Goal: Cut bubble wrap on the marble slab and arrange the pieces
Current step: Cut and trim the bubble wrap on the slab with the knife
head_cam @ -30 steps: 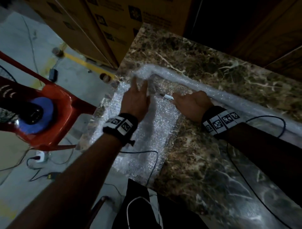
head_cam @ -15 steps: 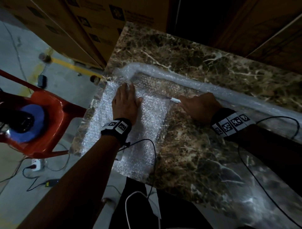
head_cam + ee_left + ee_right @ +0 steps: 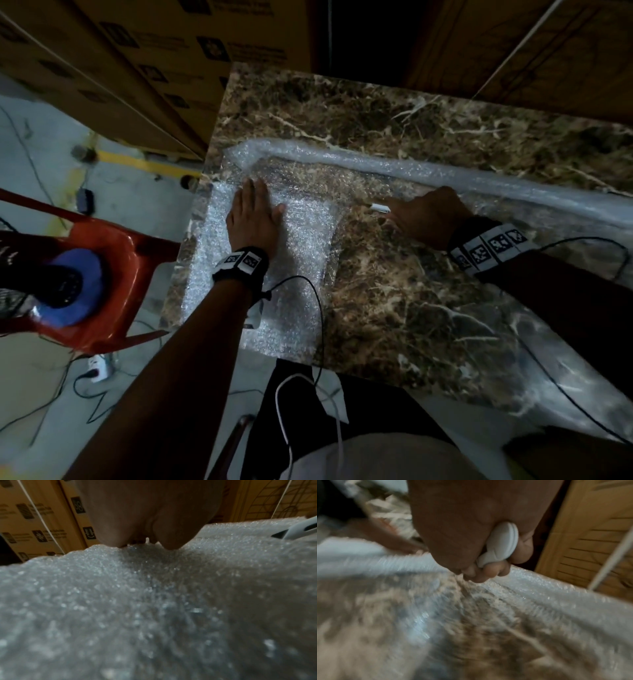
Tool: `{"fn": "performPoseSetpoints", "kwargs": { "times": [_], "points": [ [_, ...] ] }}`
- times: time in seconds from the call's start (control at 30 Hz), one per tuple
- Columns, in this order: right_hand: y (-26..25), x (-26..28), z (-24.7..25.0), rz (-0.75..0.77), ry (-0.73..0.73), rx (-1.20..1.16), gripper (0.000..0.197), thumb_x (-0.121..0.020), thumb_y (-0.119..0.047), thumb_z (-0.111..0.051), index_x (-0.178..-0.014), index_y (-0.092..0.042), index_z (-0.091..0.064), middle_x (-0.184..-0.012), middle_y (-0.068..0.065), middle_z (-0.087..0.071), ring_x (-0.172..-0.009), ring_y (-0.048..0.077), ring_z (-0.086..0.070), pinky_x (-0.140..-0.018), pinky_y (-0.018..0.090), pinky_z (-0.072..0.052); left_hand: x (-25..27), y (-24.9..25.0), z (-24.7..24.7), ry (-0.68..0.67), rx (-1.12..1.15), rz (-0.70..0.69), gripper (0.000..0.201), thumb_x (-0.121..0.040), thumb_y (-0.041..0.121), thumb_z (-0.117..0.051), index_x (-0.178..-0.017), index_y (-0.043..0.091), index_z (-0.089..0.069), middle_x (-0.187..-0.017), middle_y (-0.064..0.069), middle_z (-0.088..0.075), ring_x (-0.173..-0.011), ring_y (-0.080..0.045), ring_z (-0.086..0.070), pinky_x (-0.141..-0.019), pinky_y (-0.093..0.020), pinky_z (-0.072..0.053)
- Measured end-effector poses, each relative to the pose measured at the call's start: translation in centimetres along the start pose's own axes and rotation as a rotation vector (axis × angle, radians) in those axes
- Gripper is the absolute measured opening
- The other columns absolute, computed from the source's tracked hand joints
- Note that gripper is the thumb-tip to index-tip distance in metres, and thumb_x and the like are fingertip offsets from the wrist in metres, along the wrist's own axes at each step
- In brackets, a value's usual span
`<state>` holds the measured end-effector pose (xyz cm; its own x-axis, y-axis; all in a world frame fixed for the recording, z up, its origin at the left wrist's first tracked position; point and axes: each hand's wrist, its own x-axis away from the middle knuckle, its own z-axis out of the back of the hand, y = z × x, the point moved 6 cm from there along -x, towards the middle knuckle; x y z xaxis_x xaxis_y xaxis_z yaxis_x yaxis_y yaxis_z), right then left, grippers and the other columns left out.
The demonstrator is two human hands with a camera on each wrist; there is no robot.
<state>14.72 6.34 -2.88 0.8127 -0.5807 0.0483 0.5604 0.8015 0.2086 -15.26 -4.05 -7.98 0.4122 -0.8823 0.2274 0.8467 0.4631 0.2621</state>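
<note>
On the marble bench (image 3: 428, 325), left hand (image 3: 251, 219) presses flat, fingers straight, on the cut bubble wrap (image 3: 301, 260) while right hand (image 3: 426, 216) grips the cutter (image 3: 380, 207) beside the roll (image 3: 445, 174); arranging seems next.

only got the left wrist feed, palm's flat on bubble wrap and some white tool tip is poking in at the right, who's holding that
Observer: The right hand grips it; the cutter has a rounded white handle with the fingers curled round it.
Operator: is the wrap under my palm a loose piece or still on the roll
Observer: The head view shows the left hand pressing a stack of cut pieces at the marble slab's left corner. I cannot tell whether the top one is fully free.
Operator: where's the roll
Observer: The bubble wrap roll lies across the slab beyond both hands.
</note>
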Motion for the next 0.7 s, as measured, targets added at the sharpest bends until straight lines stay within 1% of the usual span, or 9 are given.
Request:
{"fn": "performPoseSetpoints", "kwargs": {
  "times": [0.07,0.1,0.17,0.23,0.3,0.37,0.47,0.6,0.7],
  "points": [
    [-0.9,0.2,0.6,-0.101,0.019,-0.05,0.027,-0.102,-0.035,-0.057,-0.116,-0.013,-0.065,-0.054,0.003,-0.057,-0.038,0.024,-0.051,-0.045,0.025,-0.039,0.8,0.0,0.4,0.059,0.005,-0.014,0.077,-0.104,0.063,-0.028,-0.163,0.016,-0.016,-0.169,-0.01,-0.02,-0.155,-0.03,-0.018,-0.122,-0.049,-0.022],
    [-1.6,0.1,1.1,-0.159,0.028,-0.116,0.027,-0.103,-0.034,-0.055,-0.114,-0.01,-0.063,-0.062,0.006,-0.061,-0.045,0.027,-0.056,-0.046,0.028,-0.044,1.5,0.2,0.6,0.099,0.01,-0.023,0.077,-0.103,0.064,-0.03,-0.163,0.017,-0.016,-0.168,-0.011,-0.022,-0.155,-0.03,-0.02,-0.121,-0.05,-0.024],
    [-3.2,-0.6,1.7,-0.254,0.076,-0.28,0.026,-0.103,-0.031,-0.055,-0.111,-0.008,-0.061,-0.082,0.011,-0.067,-0.066,0.032,-0.062,-0.053,0.034,-0.044,3.5,1.0,0.7,0.14,0.008,-0.067,0.08,-0.101,0.068,-0.03,-0.163,0.02,-0.015,-0.168,-0.013,-0.019,-0.155,-0.031,-0.019,-0.121,-0.052,-0.025],
    [-4.9,-1.8,1.0,-0.278,0.068,-0.401,0.024,-0.101,-0.027,-0.057,-0.117,-0.009,-0.059,-0.101,0.011,-0.066,-0.086,0.031,-0.063,-0.065,0.038,-0.047,5.8,2.3,0.0,0.067,-0.021,-0.113,0.088,-0.094,0.078,-0.033,-0.163,0.029,-0.009,-0.171,-0.011,-0.007,-0.157,-0.03,-0.011,-0.123,-0.055,-0.017],
    [-6.2,-3.3,-0.3,-0.27,0.005,-0.465,0.037,-0.099,-0.024,-0.057,-0.134,-0.011,-0.053,-0.124,0.01,-0.063,-0.11,0.03,-0.06,-0.086,0.042,-0.049,7.6,3.0,-1.2,-0.062,-0.04,-0.104,0.094,-0.088,0.085,-0.037,-0.161,0.04,0.001,-0.171,-0.004,0.009,-0.158,-0.028,0.003,-0.119,-0.063,-0.007],
    [-6.5,-4.1,-1.2,-0.312,-0.043,-0.515,0.046,-0.099,-0.024,-0.056,-0.143,-0.015,-0.048,-0.138,0.007,-0.059,-0.126,0.028,-0.054,-0.099,0.046,-0.043,8.8,3.0,-2.2,-0.139,-0.023,-0.075,0.095,-0.087,0.087,-0.037,-0.159,0.045,0.007,-0.17,0.001,0.018,-0.157,-0.027,0.011,-0.116,-0.072,-0.004],
    [-6.2,-4.3,-1.4,-0.379,-0.041,-0.543,0.04,-0.101,-0.026,-0.051,-0.14,-0.018,-0.05,-0.134,0.003,-0.06,-0.12,0.027,-0.055,-0.096,0.048,-0.038,10.0,2.7,-2.7,-0.158,-0.018,-0.063,0.094,-0.088,0.086,-0.036,-0.159,0.045,0.009,-0.169,0.002,0.023,-0.156,-0.027,0.014,-0.116,-0.075,-0.004],
    [-6.2,-4.5,-1.5,-0.371,-0.033,-0.491,0.037,-0.104,-0.029,-0.049,-0.139,-0.022,-0.047,-0.132,-0.001,-0.06,-0.117,0.024,-0.055,-0.092,0.046,-0.038,11.0,2.6,-2.4,-0.153,-0.006,-0.042,0.095,-0.086,0.09,-0.032,-0.159,0.045,0.008,-0.169,0.001,0.021,-0.157,-0.027,0.012,-0.116,-0.075,-0.005],
    [-6.6,-4.2,-1.6,-0.378,-0.038,-0.515,0.041,-0.104,-0.03,-0.049,-0.144,-0.024,-0.044,-0.137,-0.004,-0.058,-0.124,0.022,-0.054,-0.094,0.047,-0.038,11.7,2.6,-1.7,-0.125,0.004,-0.019,0.097,-0.085,0.091,-0.032,-0.159,0.044,0.008,-0.171,0.0,0.013,-0.158,-0.025,0.0,-0.115,-0.073,-0.015]
  ]
}}
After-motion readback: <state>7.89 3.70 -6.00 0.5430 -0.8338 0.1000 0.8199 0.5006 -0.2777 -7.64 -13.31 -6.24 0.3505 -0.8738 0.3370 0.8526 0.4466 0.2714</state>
